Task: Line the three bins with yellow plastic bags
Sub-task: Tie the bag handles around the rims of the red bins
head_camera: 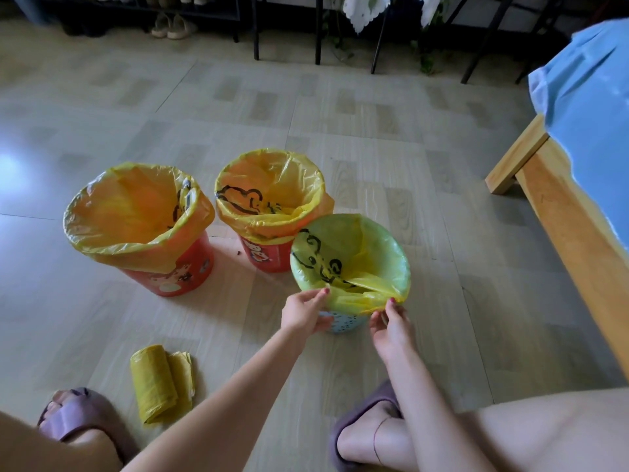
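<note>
From the head camera, the left hand point(304, 313) and right hand point(389, 323) are each pinching the near edge of the yellow bag point(360, 294) over the rim of the blue bin point(343, 323) on the floor point(340, 131). Two red bins point(177, 270) point(269, 255) are standing lined just behind it, and a roll of yellow bags point(160, 383) is lying near the left slipper point(78, 413)
</note>
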